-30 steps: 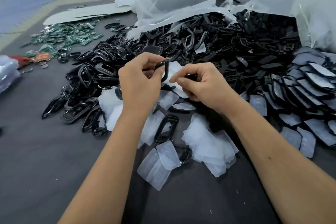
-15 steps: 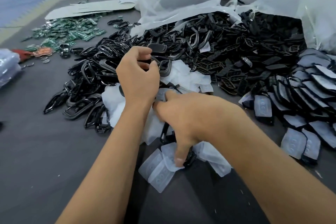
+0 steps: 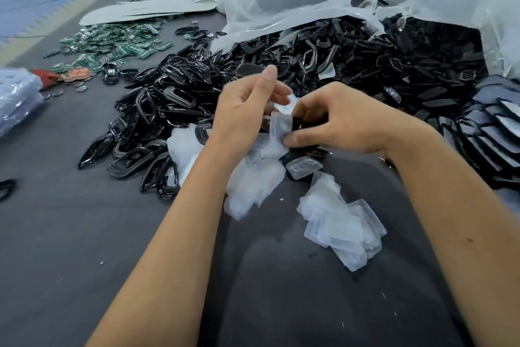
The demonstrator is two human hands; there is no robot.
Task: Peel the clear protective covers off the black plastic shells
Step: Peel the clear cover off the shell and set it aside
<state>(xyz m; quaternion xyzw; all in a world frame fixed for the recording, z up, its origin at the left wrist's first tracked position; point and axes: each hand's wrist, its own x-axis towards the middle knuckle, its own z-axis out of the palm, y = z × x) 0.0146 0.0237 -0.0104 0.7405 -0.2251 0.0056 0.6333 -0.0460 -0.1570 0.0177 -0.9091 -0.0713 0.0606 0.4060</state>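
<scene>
Head view: a black shell (image 3: pixel 305 125) with its clear cover (image 3: pixel 281 124) half lifted now sits between both hands above the loose covers (image 3: pixel 342 222), where half a second ago the right hand (image 3: pixel 342 118) was reaching down to the table. That hand pinches the shell; the left hand (image 3: pixel 247 104) nips the cover's edge. A fresh peel has begun, judging by this. Bare shells (image 3: pixel 157 110) pile to the left.

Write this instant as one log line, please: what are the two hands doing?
step: peeling | left hand: pulling clear cover | right hand: holding black shell | discarded covers: on table | bulk shell pile: beyond hands
</scene>
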